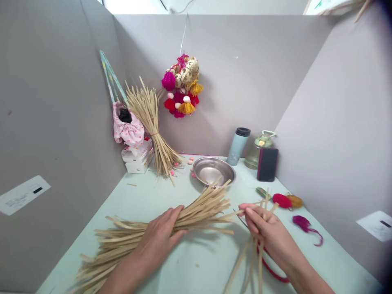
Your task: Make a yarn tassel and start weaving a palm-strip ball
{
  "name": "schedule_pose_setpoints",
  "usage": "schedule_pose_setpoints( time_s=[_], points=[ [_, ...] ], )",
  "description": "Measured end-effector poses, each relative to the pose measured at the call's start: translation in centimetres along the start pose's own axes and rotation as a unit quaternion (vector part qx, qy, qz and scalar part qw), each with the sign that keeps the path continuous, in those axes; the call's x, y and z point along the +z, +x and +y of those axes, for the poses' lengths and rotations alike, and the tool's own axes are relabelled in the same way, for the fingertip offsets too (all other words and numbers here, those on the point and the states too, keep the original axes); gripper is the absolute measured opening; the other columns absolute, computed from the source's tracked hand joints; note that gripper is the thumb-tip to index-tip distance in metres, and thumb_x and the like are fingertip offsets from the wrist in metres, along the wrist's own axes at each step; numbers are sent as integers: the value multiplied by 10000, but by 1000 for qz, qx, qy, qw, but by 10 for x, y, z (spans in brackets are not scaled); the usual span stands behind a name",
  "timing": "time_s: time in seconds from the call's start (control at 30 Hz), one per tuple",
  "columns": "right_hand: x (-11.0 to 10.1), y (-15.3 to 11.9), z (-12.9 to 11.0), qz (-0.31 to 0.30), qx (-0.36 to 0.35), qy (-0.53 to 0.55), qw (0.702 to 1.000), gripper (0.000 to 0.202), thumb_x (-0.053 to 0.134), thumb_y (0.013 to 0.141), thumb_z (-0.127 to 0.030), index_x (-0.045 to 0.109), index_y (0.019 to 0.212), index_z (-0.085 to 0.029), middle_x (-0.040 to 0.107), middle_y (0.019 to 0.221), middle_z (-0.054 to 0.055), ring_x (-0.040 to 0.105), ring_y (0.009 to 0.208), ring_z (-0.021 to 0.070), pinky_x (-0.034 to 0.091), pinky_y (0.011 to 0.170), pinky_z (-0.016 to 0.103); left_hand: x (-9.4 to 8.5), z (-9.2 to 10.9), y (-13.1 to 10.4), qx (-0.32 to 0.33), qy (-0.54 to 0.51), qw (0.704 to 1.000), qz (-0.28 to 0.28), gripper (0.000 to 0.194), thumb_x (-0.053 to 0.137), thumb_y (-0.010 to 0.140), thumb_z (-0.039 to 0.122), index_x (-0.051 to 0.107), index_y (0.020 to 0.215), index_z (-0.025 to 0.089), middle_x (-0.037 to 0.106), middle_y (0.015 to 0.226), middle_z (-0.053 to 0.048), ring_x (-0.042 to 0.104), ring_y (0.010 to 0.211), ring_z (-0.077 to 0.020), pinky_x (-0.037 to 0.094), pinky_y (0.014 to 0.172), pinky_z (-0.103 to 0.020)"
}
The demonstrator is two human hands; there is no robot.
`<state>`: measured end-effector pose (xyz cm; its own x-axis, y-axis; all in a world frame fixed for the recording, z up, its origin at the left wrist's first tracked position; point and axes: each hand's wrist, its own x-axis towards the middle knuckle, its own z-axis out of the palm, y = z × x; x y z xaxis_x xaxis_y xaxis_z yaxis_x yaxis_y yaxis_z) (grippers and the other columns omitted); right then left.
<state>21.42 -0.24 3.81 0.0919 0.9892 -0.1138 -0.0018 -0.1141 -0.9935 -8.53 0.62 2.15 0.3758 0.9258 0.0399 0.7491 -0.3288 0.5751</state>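
A thick bundle of flat, straw-coloured plant strips [199,210] lies slantwise across the table. My left hand [163,234] is closed around its middle from above. To the right, my right hand [265,222] holds several loose strips [254,261] that hang down past the palm. Its thumb and fingertips pinch the end of one strip pointing out of the bundle's right end. Beneath this hand lies something with a red loop [274,273] and a thin dark-edged tip, perhaps scissors; the hand covers most of it.
Behind the bundle stands a steel bowl [214,171]. A tied strip bundle [156,134] leans at the back left beside a pink pouch [128,126]. A tumbler [238,147], glass bottle [257,151] and phone [267,164] stand back right. Yarn [282,201] lies right; tasselled woven balls [183,85] hang behind.
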Motion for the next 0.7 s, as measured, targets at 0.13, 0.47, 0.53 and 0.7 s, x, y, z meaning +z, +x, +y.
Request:
schedule_pose_setpoints(
  time_s=[0.13, 0.47, 0.53, 0.7],
  points=[
    [-4, 2, 1, -8, -1, 28, 1000, 292, 664, 839, -453, 687, 963, -189, 507, 630, -41, 209, 484, 63, 172, 486, 249, 7, 2, -2, 10, 8, 1000, 5, 508, 470, 933, 364, 376, 1416, 243, 568, 1298, -84, 544, 1174, -237, 424, 979, -376],
    [15, -7, -1, -97, 31, -11, 995, 392, 520, 927, -484, 703, 828, -152, 256, 425, -93, 161, 459, 76, 148, 508, 272, 9, 15, -3, -7, 7, 999, -31, 836, 654, 779, 544, 294, 1468, 236, 556, 1275, -110, 527, 1174, -288, 429, 966, -387],
    [17, -7, -1, -92, 50, 12, 994, 403, 537, 915, -491, 710, 802, -145, 248, 416, -94, 151, 449, 70, 148, 497, 267, 14, 11, -4, 2, 23, 999, -26, 767, 645, 816, 400, 279, 1475, 256, 547, 1306, -99, 517, 1199, -275, 418, 987, -384],
    [9, -4, -3, -50, 43, 76, 995, 338, 614, 874, -480, 695, 1037, -195, 534, 682, -26, 173, 464, 39, 173, 470, 235, 24, -2, -5, 42, 60, 997, 1, 639, 490, 884, 214, 270, 1482, 261, 523, 1362, -97, 510, 1224, -247, 414, 1006, -376]
  ],
)
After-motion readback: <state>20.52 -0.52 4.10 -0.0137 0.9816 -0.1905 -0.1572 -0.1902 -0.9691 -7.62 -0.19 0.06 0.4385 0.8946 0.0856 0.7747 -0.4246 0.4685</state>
